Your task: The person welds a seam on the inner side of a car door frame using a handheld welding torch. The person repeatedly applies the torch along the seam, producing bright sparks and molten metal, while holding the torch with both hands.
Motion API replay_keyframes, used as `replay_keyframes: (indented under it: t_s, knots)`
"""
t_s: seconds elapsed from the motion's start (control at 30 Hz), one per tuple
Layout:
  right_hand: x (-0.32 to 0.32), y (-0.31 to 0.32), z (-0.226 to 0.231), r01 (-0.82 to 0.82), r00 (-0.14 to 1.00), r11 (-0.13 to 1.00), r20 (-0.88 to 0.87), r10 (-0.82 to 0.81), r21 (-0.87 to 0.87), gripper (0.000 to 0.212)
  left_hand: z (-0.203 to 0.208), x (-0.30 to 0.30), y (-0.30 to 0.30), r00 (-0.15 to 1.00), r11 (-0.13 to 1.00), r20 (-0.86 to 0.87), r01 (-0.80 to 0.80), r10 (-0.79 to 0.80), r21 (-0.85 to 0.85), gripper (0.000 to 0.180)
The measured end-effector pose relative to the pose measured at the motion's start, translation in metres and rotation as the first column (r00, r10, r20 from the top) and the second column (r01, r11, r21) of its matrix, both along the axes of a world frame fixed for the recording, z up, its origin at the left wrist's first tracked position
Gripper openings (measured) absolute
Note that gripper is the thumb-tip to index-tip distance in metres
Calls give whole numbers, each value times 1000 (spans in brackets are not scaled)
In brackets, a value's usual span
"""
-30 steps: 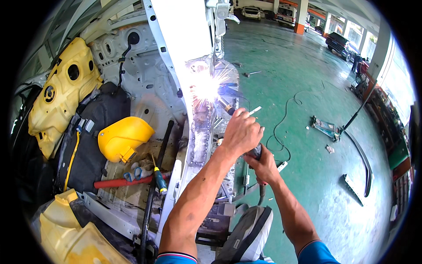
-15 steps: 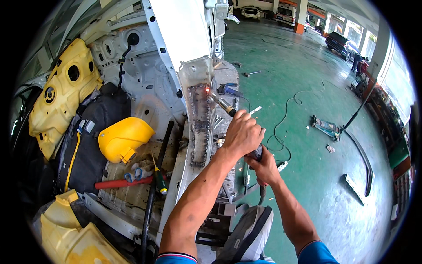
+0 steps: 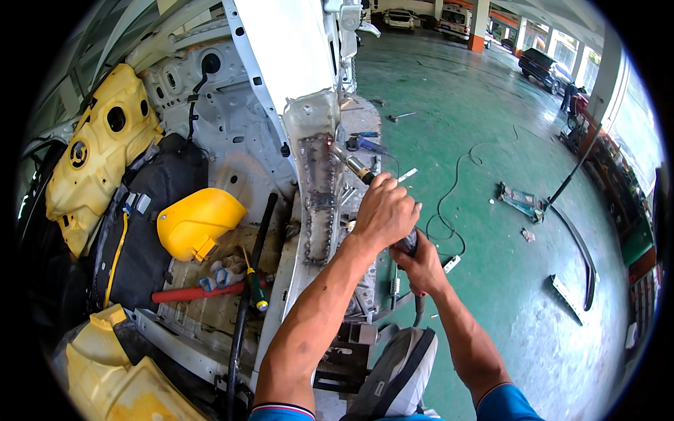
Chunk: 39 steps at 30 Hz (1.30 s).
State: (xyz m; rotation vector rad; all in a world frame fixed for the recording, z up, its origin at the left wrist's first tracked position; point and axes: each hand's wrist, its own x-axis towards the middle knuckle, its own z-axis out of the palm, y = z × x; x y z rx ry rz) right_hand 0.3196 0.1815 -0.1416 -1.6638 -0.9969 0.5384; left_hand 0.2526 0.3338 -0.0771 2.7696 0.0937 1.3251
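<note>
Both hands are closed on a welding torch [image 3: 359,168] with a brass-coloured collar. My left hand [image 3: 387,212] wraps its neck end, and my right hand [image 3: 423,265] grips the dark handle lower down, where a cable [image 3: 420,309] hangs away. The nozzle points up and left at the car's bare metal sill [image 3: 321,168], close to its right edge. A small reddish glow [image 3: 329,142] shows at the tip; whether the tip touches the metal I cannot tell. Dark weld spots run along both sides of a long patch on this sill.
Inside the stripped car body lie a yellow welding mask [image 3: 200,221], a screwdriver [image 3: 254,284], a red bar [image 3: 186,293] and a black pole [image 3: 239,337]. A blue grinder [image 3: 365,145] rests just right of the sill. Across the green floor are a cable [image 3: 441,214] and a floor jack [image 3: 523,202].
The bright orange-red glow at the torch tip has dimmed to a small reddish point. Both hands and the torch stay nearly in place.
</note>
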Motion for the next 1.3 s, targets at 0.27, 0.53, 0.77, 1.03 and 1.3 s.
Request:
replay_keyframes:
  t_s: [0.27, 0.53, 0.77, 1.03, 1.3]
  knots:
    - [-1, 0, 3, 11, 999, 1000, 45, -10, -6, 44, 3, -4, -2, 998, 999, -56, -33, 33, 10, 29]
    - [-4, -7, 5, -10, 1000, 1000, -8, 9, -20, 39, -3, -1, -4, 1000, 1000, 5, 6, -6, 10, 30]
    - [-3, -7, 5, -3, 1000, 1000, 7, 3, -11, 39, -3, -2, -5, 1000, 1000, -10, 5, -5, -3, 30]
    - [-1, -1, -1, 10, 1000, 999, -30, -9, 34, 37, 3, 1, -3, 1000, 1000, -8, 13, -13, 11, 29]
    - [-5, 0, 8, 19, 1000, 1000, -19, -19, 0, 37, 4, 0, 1, 1000, 1000, -21, 8, -7, 22, 30]
